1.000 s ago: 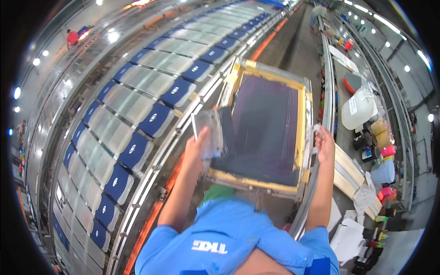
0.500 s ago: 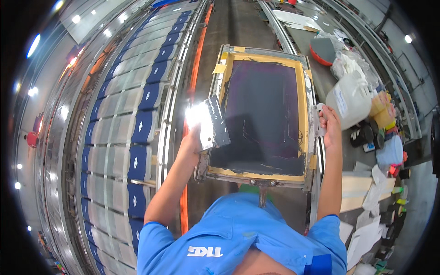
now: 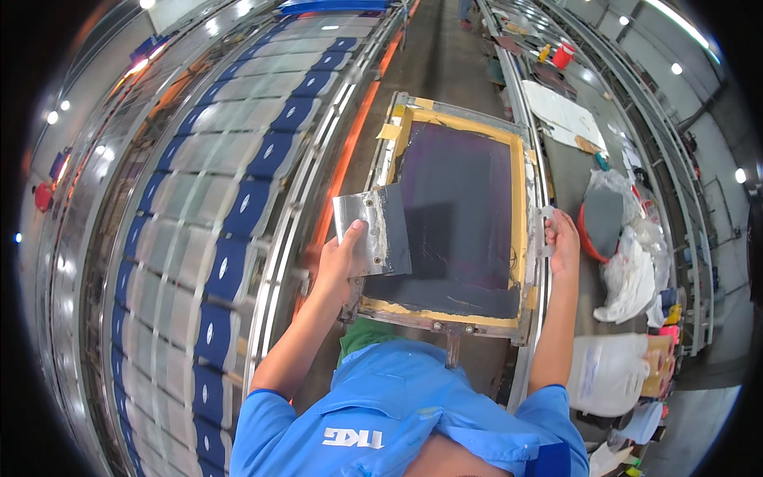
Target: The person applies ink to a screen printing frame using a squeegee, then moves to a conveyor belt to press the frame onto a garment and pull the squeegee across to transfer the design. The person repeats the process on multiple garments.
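Observation:
A screen-printing frame (image 3: 517,183) with a dark mesh and yellow tape along its inner edges is in front of my body. My left hand (image 3: 337,261) is closed on a squeegee (image 3: 367,234), a flat metal holder with a dark rubber blade, its thumb lying on the metal. The squeegee overlaps the frame's left side; whether its blade touches the mesh I cannot tell. At the right side of the frame, my right hand (image 3: 563,242) is closed around a pale handle (image 3: 546,230). Dark ink covers much of the mesh.
On my left runs a long printing table (image 3: 179,215) with rows of blue-and-grey fabric pieces and a metal rail. An orange strip (image 3: 350,147) edges the aisle. The right-hand bench carries a red-rimmed grey container (image 3: 602,222), plastic bags, a white jug (image 3: 608,374) and papers.
I have moved forward along the aisle with the frame, so the bench items and fabric pieces lie further back. The squeegee has tilted, showing its metal face and my thumb.

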`<state>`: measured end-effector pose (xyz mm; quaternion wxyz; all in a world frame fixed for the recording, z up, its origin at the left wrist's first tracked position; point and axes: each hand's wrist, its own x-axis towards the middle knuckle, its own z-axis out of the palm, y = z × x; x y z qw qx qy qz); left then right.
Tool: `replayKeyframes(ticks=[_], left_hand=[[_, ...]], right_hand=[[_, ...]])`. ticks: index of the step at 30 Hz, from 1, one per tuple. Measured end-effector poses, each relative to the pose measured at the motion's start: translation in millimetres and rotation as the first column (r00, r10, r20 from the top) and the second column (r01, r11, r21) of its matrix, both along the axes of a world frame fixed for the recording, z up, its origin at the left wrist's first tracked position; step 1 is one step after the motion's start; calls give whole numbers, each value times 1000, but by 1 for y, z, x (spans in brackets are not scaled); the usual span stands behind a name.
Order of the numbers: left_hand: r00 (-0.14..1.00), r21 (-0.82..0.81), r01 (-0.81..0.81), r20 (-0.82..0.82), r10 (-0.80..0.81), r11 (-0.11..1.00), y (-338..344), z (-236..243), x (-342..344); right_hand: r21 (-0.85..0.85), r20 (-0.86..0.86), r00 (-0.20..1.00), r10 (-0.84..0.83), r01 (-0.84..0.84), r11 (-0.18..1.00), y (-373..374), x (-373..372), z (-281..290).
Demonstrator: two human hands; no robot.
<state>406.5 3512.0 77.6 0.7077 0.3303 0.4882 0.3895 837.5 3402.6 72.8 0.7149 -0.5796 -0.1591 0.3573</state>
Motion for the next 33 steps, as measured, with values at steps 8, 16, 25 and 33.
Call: replayKeyframes(ticks=[8,16,25,33], left_hand=[[990,-12,85,118,-84,996,223,33,158],[942,-16,309,146,-303,951,418,15,319],[972,-9,196,134,-193,981,644,-12,472],[993,35,-66,105,62,997,809,-24,541]], right_hand=[[-13,26,989,-147,148,989,165,128,28],[11,-29,947,-320,320,947,266,260,9],[-9,-73,946,-316,316,949,539,425,-10],[35,-64,998,-11,14,999,814,534,-32]])
